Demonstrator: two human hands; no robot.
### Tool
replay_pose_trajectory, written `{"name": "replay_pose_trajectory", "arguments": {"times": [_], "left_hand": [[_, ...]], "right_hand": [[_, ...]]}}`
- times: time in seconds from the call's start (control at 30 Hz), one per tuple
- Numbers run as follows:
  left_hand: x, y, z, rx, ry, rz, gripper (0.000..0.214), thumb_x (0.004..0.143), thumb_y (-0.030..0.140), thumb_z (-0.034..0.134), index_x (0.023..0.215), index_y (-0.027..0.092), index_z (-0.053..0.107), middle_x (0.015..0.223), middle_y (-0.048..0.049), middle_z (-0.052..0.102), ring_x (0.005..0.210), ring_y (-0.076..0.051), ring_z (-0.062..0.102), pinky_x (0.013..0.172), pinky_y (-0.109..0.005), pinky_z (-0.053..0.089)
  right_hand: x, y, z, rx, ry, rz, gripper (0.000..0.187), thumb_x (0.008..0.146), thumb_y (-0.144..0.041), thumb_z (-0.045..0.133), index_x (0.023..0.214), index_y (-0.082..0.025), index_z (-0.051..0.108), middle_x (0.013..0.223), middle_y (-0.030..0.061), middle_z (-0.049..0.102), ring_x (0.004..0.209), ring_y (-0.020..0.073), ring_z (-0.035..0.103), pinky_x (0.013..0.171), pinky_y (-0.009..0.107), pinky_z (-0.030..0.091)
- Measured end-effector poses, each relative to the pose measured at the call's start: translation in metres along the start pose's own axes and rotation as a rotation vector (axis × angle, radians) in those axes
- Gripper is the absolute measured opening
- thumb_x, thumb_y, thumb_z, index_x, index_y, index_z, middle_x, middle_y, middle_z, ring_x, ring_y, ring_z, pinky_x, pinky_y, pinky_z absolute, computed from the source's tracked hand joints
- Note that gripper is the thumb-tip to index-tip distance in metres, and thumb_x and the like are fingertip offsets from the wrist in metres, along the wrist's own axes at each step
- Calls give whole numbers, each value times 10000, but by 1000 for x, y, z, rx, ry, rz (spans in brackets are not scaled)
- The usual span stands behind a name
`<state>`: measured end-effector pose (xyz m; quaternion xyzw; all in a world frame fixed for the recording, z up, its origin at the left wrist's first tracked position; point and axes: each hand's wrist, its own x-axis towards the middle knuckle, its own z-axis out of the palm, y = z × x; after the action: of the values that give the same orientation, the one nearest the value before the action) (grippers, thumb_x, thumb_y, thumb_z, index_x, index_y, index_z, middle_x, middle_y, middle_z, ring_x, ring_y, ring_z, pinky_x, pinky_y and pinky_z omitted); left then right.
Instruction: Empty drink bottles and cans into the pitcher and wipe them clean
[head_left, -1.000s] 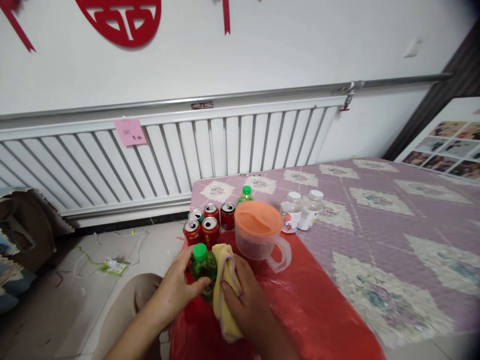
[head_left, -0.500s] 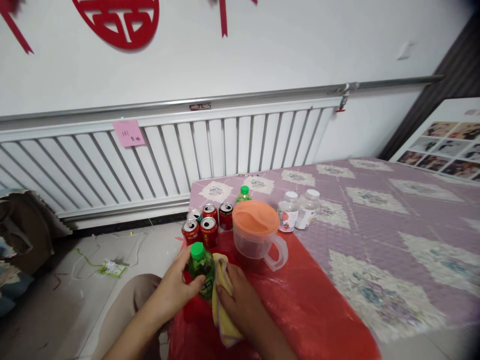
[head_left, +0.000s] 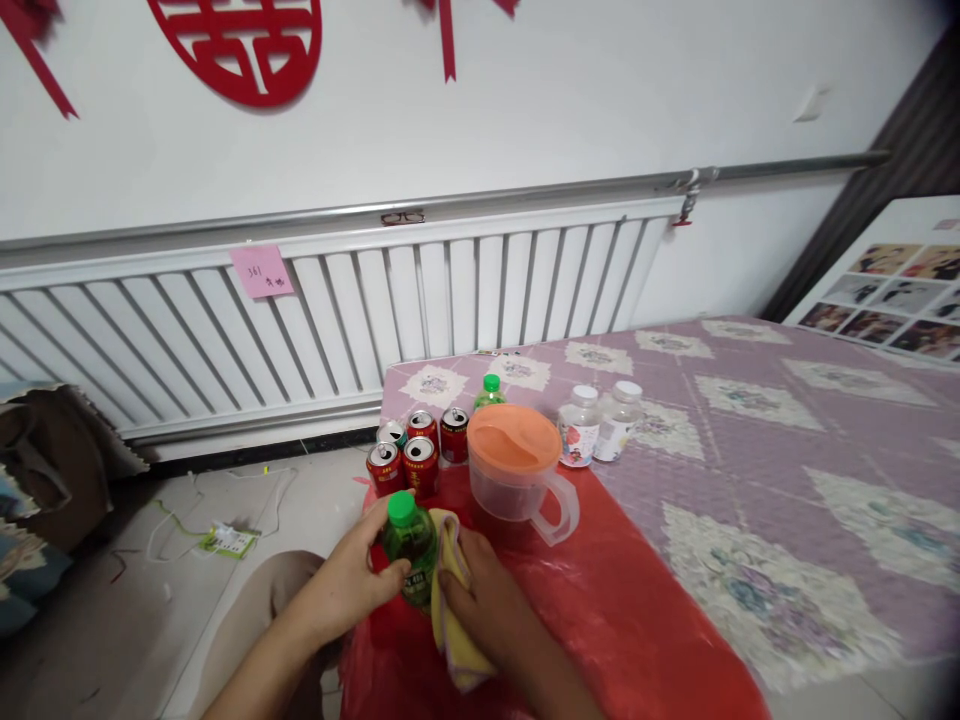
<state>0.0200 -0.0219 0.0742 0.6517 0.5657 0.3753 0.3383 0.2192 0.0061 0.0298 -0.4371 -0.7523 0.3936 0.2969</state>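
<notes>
My left hand (head_left: 351, 580) wraps around a green bottle (head_left: 410, 545) with a green cap, holding it upright over the red plastic sheet (head_left: 592, 620). My right hand (head_left: 480, 600) grips a yellow cloth (head_left: 454, 610) and presses it against the bottle's right side. Both hands are closed, near the bed's front left corner.
Behind the hands stand several red drink cans (head_left: 411, 455), a clear jug with an orange lid (head_left: 516, 470), another green-capped bottle (head_left: 490, 390) and two small white-capped bottles (head_left: 598, 422). A purple patterned bedcover (head_left: 787, 430) lies right. A white radiator (head_left: 337, 310) lines the wall.
The cloth has slid lower down the bottle's side under my right hand. The view has shifted slightly; the left hand keeps its hold.
</notes>
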Motion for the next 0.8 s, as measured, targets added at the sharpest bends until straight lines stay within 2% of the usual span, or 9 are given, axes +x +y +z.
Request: {"name": "replay_pose_trajectory", "arguments": {"times": [0.1, 0.17, 0.33, 0.4, 0.47, 0.6, 0.8], "left_hand": [[-2, 2, 1, -7, -12, -7, 671, 736, 124, 573, 1385, 220, 431, 1383, -82, 537, 1252, -256, 515, 1123, -435, 344], [-3, 2, 4, -24, 26, -11, 655, 749, 166, 606, 1380, 219, 438, 1371, -89, 543, 1255, -267, 512, 1113, -439, 355], [1, -4, 20, -38, 284, 35, 633, 703, 286, 711, 1290, 196, 492, 1319, -122, 522, 1277, -306, 465, 1104, -486, 345], [3, -8, 25, -45, 382, 23, 617, 688, 303, 721, 1249, 195, 486, 1272, -119, 521, 1232, -294, 492, 1074, -485, 380], [3, -11, 27, -70, 424, -11, 601, 691, 313, 720, 1224, 199, 466, 1213, -102, 542, 1153, -267, 548, 1013, -455, 444], [1, -12, 24, -98, 360, -25, 502, 705, 306, 714, 1144, 193, 498, 1109, -75, 602, 1041, -235, 611, 922, -389, 508], [-2, -7, 15, -175, 159, -4, 504, 748, 206, 630, 1224, 196, 465, 1175, -80, 609, 1091, -222, 597, 975, -364, 479]], "right_hand": [[1, 3, -3, -31, -43, 18, 478, 851, -219, 512, 1326, -174, 490, 1268, 142, 562, 1154, 245, 561, 995, 393, 440], [1, 2, -4, -35, -48, 19, 492, 856, -222, 508, 1344, -169, 474, 1284, 145, 552, 1168, 243, 552, 1000, 389, 434], [0, 1, -5, -14, -47, -5, 476, 853, -213, 519, 1326, -176, 487, 1285, 134, 553, 1176, 233, 547, 1009, 373, 430], [0, 1, -4, -3, -27, -19, 501, 847, -202, 524, 1345, -195, 470, 1302, 127, 545, 1185, 232, 544, 1014, 380, 430], [0, 2, -4, 6, -12, -32, 528, 843, -192, 522, 1366, -198, 450, 1333, 129, 523, 1207, 232, 532, 1034, 391, 420], [-1, 2, -3, 30, 54, -126, 580, 836, -176, 524, 1403, -214, 406, 1409, 119, 460, 1292, 224, 468, 1086, 401, 385], [-6, 0, -5, 21, 208, -331, 584, 868, -179, 513, 1427, -247, 359, 1483, 97, 378, 1387, 224, 350, 1146, 396, 324]]}}
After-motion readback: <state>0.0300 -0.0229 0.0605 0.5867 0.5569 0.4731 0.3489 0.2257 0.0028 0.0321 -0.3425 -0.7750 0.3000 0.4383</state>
